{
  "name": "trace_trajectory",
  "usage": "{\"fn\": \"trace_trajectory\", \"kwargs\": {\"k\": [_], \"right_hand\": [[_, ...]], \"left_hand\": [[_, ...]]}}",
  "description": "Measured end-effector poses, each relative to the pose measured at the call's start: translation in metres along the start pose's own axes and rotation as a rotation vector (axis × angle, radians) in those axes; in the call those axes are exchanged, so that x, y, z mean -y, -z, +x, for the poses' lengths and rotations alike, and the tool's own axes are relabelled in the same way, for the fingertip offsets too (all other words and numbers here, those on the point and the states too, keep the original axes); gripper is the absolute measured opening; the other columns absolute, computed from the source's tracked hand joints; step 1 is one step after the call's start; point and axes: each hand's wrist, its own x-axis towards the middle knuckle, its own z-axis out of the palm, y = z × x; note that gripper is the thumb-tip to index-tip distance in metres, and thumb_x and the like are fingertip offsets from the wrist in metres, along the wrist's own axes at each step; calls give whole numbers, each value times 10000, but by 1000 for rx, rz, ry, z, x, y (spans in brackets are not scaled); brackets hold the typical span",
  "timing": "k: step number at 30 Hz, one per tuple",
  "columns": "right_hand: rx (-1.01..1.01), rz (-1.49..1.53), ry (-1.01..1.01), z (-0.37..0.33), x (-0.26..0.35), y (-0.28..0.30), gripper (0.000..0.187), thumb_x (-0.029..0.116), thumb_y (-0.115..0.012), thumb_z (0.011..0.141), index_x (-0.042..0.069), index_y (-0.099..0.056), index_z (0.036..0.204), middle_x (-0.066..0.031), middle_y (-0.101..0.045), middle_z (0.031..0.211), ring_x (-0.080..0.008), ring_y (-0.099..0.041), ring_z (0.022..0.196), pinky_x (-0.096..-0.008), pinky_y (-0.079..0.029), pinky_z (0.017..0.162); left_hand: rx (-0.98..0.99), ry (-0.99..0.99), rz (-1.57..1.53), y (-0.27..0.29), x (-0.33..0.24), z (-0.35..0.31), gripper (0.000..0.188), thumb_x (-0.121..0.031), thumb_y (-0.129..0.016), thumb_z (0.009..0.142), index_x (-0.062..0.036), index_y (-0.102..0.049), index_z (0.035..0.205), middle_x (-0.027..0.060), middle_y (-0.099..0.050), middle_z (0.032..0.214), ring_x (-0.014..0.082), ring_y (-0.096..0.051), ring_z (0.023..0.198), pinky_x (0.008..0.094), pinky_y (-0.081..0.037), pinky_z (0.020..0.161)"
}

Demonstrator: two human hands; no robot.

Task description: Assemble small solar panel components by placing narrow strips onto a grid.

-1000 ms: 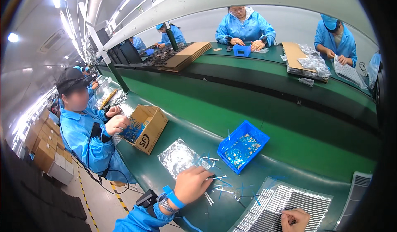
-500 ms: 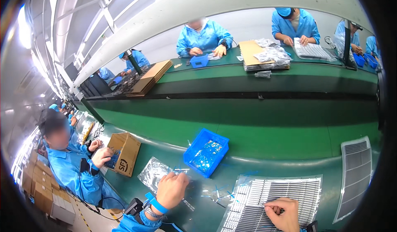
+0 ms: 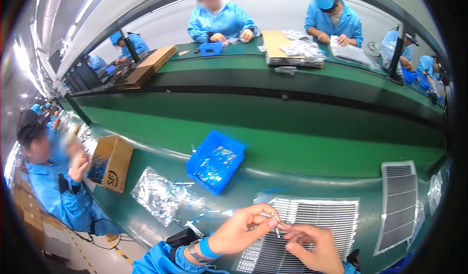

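My left hand [image 3: 243, 230] is closed in a pinch on a small, thin, pale strip [image 3: 278, 232]. Beside it, my right hand [image 3: 314, 247] has its fingers bent, with the fingertips against or close to the strip; what they hold is too small to make out. Both hands are above a clear sheet [image 3: 334, 220] lined with rows of narrow dark and white strips, and they cover part of it. Left of that sheet, thin blue and silver scraps [image 3: 207, 215] lie scattered on the green table [image 3: 161, 162].
A blue bin [image 3: 214, 162] with small pieces inside stands beyond my hands. To the left are a clear bag [image 3: 158, 193], a cardboard box [image 3: 114, 164] and a co-worker [image 3: 61, 186]. Another lined sheet [image 3: 397, 208] lies at the right. Co-workers sit across the green belt [image 3: 292, 147].
My left hand has moved right, from beside the clear bag to my right hand. The right hand has lifted off the sheet to meet it. The view has shifted, too.
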Motion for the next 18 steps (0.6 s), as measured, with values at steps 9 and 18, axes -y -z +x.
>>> {"fn": "trace_trajectory", "kwargs": {"k": [9,18], "right_hand": [[-179,-124,100,18,-53,-2,109,85,-779,899,-3,-777,963,-114,-764,790,-142,-722,692,-277,-556,608],[-105,-215,136,25,-62,2,92,87,-767,896,-3,-755,885,-102,-747,779,-150,-687,670,-278,-518,613]], "left_hand": [[-67,-77,-207,-18,50,19,121,-77,-623,1046,10,-621,1130,75,-734,1105,121,-668,1080,290,-531,955],[-87,-58,-153,-9,59,19,122,2,-676,993,39,-676,1109,124,-758,1119,156,-718,1065,300,-577,951]]}}
